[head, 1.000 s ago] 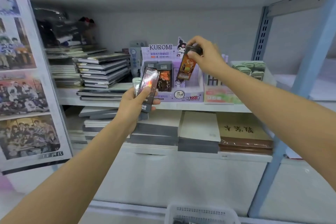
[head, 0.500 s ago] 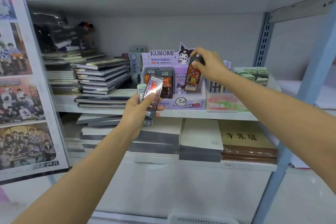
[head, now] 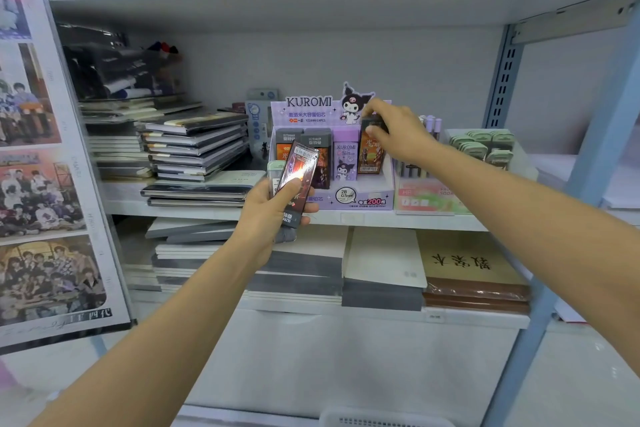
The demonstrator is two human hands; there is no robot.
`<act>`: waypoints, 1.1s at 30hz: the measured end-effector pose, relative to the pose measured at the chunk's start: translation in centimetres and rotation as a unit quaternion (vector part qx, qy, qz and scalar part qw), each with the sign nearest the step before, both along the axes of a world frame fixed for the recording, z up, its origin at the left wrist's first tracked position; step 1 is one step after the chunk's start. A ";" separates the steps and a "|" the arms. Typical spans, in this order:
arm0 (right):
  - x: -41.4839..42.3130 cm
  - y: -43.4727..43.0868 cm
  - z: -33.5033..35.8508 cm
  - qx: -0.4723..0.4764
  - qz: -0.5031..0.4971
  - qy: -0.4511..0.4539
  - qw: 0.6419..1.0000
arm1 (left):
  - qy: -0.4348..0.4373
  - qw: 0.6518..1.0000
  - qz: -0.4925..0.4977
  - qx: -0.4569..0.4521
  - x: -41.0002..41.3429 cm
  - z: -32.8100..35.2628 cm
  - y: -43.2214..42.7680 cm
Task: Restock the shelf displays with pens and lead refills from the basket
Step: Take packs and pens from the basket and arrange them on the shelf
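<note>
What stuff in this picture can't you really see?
In the head view:
1) the basket: cut off by the bottom edge, so its contents don't show.
2) the orange refill box: its top is covered by the right hand.
3) packs behind the front pack: it and the left hand hide how many.
4) the front pack's picture: washed out by glare.

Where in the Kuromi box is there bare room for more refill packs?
The Kuromi box has a bare strip along its front wall, before the standing packs, widest at the right. The back row is crowded; there the right hand pinches an orange pack.
</note>
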State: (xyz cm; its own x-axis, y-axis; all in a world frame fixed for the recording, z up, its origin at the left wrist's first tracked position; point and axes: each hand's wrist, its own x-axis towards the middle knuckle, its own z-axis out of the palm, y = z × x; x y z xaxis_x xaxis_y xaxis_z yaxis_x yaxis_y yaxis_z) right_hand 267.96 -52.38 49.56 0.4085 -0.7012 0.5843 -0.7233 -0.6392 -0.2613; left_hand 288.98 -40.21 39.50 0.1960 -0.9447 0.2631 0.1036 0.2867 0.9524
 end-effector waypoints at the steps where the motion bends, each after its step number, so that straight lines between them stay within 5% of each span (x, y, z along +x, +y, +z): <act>1: 0.1 0.0 0.0 0.006 0.003 0.010 1.000 | 0.001 1.000 0.000 0.000 0.0 0.1 0.0; 10: -0.1 -0.4 0.3 0.035 0.000 0.040 0.999 | 0.004 1.000 0.001 0.003 -0.7 0.4 0.0; 16: 0.4 -0.2 -0.4 -0.067 -0.060 -0.021 0.996 | -0.002 1.000 -0.002 0.010 -1.0 0.4 -0.2; 25: -0.1 0.0 -0.1 -0.111 -0.113 0.065 0.985 | 0.016 1.000 -0.021 -0.004 -2.0 1.1 0.4; 28: -0.3 1.4 -0.2 -0.130 -0.039 -0.040 0.990 | 0.015 0.999 -0.040 -0.007 -2.5 1.5 0.8; 30: 0.1 3.3 -0.5 -0.027 0.071 -0.143 0.987 | 0.017 0.998 -0.052 -0.009 -3.0 1.7 1.0; 33: 0.8 5.7 -1.6 0.180 0.167 -0.137 0.960 | 0.019 0.997 -0.069 -0.013 -3.7 1.9 1.1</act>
State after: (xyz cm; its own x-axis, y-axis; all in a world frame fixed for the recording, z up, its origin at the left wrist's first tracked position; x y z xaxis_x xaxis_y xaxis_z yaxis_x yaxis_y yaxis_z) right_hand 268.78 -46.67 47.94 0.5117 -0.7340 0.4466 -0.3665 -0.6566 -0.6592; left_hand 285.25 -39.07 41.36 0.0747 -0.9563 0.2828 0.1800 0.2919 0.9394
